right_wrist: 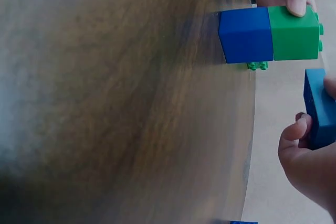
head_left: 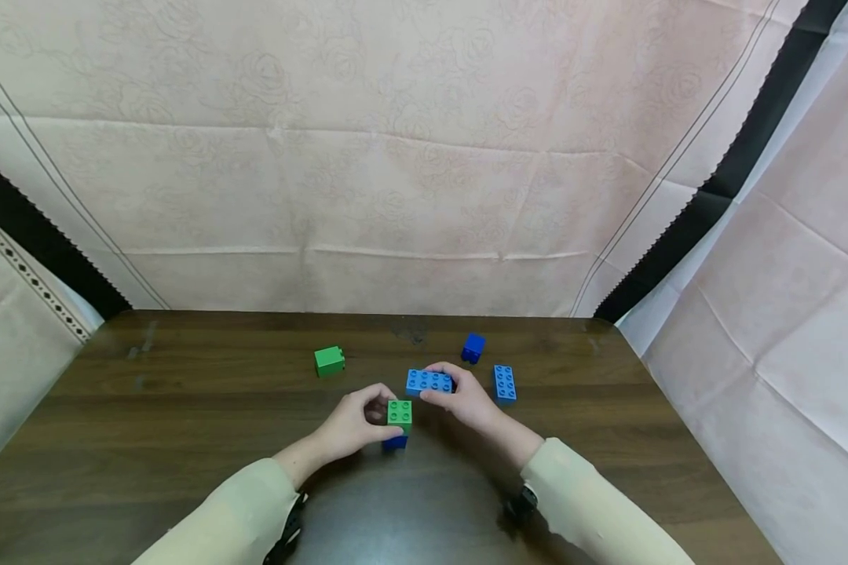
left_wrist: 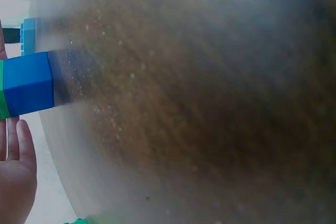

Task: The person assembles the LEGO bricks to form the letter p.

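A green building block [head_left: 399, 413] sits studs up on a dark blue block [right_wrist: 245, 35], the two forming a short upright stack. My left hand [head_left: 356, 424] pinches the green block between thumb and fingers; in the left wrist view the dark blue block [left_wrist: 29, 85] shows most of its side. To the right and slightly farther back, my right hand [head_left: 469, 404] grips one end of a long light blue brick [head_left: 427, 381], studs up. In the right wrist view this brick [right_wrist: 319, 106] is held higher than the stack's top, apart from it.
Behind the left hand, another green block [head_left: 329, 362] lies on its side on the brown wooden table [head_left: 184, 424]. Right of the right hand are a light blue brick [head_left: 505, 383] and, farther back, a dark blue block [head_left: 473, 348]. Pale fabric [head_left: 367, 196] hangs behind the table.
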Demonstrator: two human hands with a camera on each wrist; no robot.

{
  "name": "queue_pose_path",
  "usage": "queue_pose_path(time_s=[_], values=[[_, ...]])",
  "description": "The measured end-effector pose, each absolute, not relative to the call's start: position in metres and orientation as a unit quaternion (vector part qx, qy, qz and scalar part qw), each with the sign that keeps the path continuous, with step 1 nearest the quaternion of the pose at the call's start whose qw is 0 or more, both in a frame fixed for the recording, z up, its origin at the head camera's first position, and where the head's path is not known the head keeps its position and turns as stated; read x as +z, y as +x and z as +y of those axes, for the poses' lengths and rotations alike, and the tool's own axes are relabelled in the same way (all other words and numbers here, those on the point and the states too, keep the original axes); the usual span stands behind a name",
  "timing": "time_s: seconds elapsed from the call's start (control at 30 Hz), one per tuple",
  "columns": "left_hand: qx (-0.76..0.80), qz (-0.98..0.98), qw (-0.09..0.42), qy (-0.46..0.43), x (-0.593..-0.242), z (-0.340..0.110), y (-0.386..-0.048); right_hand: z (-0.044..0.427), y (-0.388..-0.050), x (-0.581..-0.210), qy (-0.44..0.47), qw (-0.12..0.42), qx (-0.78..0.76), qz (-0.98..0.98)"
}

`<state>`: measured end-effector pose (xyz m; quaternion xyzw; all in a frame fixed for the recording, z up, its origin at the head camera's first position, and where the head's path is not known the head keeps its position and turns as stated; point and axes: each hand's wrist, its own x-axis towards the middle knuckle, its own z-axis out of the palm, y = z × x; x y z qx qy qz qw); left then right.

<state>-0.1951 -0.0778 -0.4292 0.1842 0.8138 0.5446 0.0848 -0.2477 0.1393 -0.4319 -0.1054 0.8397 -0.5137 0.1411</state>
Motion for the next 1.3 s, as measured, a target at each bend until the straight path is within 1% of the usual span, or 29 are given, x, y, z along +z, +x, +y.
queue_pose_path(time_s=[0.17,0.4,0.67,0.97,1.2,1.3], values=[[0.547,0.812,0.091,0.182,-0.421,-0.078,-0.190,0.141,-0.242,-0.429,-0.131,0.147,-0.521,0.831],[0.550,0.809,0.088,0.188,-0.425,-0.078,-0.193,0.142,-0.237,-0.421,-0.165,0.140,-0.528,0.821],[0.547,0.810,0.091,0.192,-0.423,-0.078,-0.192,0.137,-0.228,-0.414,-0.211,0.155,-0.533,0.804],[0.548,0.808,0.091,0.196,-0.423,-0.079,-0.191,0.127,-0.211,-0.388,-0.232,0.158,-0.520,0.807],[0.545,0.810,0.087,0.198,-0.422,-0.078,-0.191,0.132,-0.225,-0.417,-0.241,0.149,-0.518,0.807],[0.543,0.811,0.087,0.200,-0.423,-0.079,-0.193,0.132,-0.226,-0.418,-0.241,0.149,-0.511,0.812]])
